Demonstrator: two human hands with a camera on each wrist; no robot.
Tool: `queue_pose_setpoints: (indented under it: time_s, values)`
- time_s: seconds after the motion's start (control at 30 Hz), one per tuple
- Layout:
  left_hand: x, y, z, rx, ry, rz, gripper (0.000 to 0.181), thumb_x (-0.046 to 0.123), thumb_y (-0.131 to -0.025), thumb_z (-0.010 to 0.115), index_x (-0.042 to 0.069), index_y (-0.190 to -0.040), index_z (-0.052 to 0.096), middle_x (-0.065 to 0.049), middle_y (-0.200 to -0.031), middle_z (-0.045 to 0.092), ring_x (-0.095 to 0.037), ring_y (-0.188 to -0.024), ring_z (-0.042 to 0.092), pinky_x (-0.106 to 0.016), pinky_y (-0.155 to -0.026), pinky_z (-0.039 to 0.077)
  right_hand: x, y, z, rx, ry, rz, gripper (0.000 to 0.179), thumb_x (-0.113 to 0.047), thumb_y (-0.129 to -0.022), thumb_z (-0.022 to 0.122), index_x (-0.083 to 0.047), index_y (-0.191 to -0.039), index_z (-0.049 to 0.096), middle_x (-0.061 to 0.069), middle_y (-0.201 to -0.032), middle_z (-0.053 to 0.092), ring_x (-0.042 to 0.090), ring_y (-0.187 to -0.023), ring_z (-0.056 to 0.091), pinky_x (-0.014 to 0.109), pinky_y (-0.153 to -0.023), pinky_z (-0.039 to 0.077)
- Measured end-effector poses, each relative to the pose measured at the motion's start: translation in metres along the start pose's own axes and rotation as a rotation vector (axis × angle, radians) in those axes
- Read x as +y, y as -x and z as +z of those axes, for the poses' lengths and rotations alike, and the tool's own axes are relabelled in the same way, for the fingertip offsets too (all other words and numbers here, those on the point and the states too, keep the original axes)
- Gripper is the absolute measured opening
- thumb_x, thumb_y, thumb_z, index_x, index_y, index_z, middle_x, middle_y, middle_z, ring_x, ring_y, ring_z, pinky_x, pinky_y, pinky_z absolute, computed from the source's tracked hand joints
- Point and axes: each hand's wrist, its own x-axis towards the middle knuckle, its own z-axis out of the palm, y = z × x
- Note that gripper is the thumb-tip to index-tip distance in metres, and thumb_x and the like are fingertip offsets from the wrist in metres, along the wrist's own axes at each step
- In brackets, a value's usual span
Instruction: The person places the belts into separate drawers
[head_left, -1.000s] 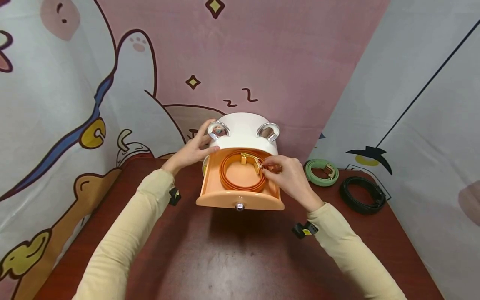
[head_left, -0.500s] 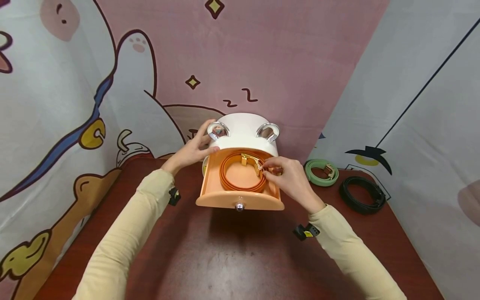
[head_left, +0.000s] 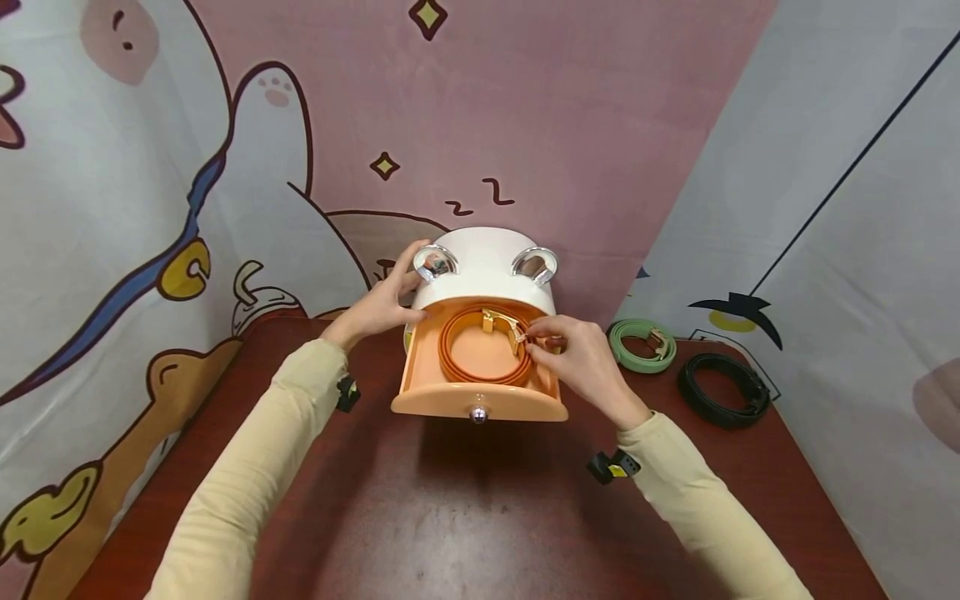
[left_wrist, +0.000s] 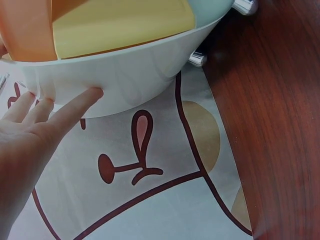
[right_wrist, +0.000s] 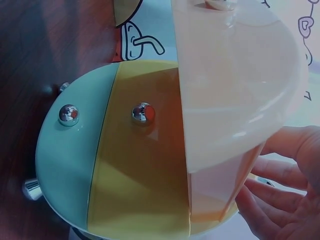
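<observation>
A coiled orange belt with a gold buckle lies in the pulled-out orange drawer of a white rounded cabinet. The thumb and index finger of my right hand pinch the belt beside its buckle. In the right wrist view the right hand is by the drawer's side wall, and its fingertips are partly hidden. My left hand steadies the cabinet from the left, thumb by the drawer's edge. In the left wrist view its fairly straight fingers touch the white shell.
On the table to the right lie a coiled green belt and a coiled black belt. Below the orange drawer are a closed yellow drawer and a closed green drawer. A printed cloth hangs behind the cabinet.
My left thumb has shifted from the cabinet's front rim down and left to the drawer's edge. The right hand and the orange belt stay nearly still.
</observation>
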Motion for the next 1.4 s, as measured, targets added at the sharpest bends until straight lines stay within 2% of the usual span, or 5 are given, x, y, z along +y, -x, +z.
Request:
queue_pose_setpoints:
  time_s: [0.4,0.67,0.83,1.17,1.4]
  values:
    - [-0.003,0.0,-0.001,-0.006,-0.004,0.003,0.105,-0.01,-0.082,0.067,0.028,-0.155,0.002,-0.022,-0.145,0.04,-0.029,-0.135,0.036,-0.052,-0.104,0.031,-0.008,0.01,-0.009,0.018,-0.099,-0.007,0.024,0.0,-0.082,0.075,0.001,-0.105,0.071,0.012,-0.097,0.071,0.023,-0.081,0.069,0.04,-0.071,0.056]
    - [-0.002,0.0,-0.001,-0.012,0.017,0.013,0.106,-0.013,-0.081,0.066,0.023,-0.155,0.0,-0.025,-0.147,0.035,-0.034,-0.136,0.032,-0.055,-0.104,0.029,-0.022,0.021,-0.013,0.094,-0.102,-0.099,0.023,-0.001,-0.081,0.075,-0.001,-0.104,0.071,0.002,-0.091,0.07,0.011,-0.078,0.064,0.026,-0.064,0.053]
    - [-0.001,0.0,-0.001,-0.009,0.006,0.008,0.106,-0.012,-0.081,0.066,0.027,-0.155,0.001,-0.023,-0.147,0.037,-0.031,-0.136,0.034,-0.053,-0.104,0.03,-0.029,0.027,-0.013,0.119,-0.129,-0.17,0.021,0.002,-0.079,0.076,-0.003,-0.099,0.073,-0.004,-0.086,0.069,0.008,-0.074,0.062,0.026,-0.06,0.052]
    - [-0.003,-0.001,-0.001,-0.013,-0.002,0.022,0.105,-0.012,-0.082,0.065,0.03,-0.154,0.002,-0.022,-0.146,0.039,-0.03,-0.134,0.036,-0.054,-0.104,0.03,-0.046,0.043,-0.004,0.081,-0.19,-0.278,0.02,0.006,-0.076,0.076,-0.005,-0.093,0.072,-0.005,-0.079,0.069,0.005,-0.066,0.062,0.022,-0.054,0.05]
    - [-0.001,-0.001,-0.001,-0.015,0.007,0.016,0.104,-0.012,-0.082,0.065,0.03,-0.154,0.003,-0.021,-0.146,0.039,-0.029,-0.134,0.037,-0.053,-0.104,0.031,-0.053,0.055,0.01,0.015,-0.272,-0.266,0.019,0.007,-0.078,0.074,-0.005,-0.093,0.072,-0.002,-0.081,0.07,0.006,-0.067,0.063,0.019,-0.056,0.051]
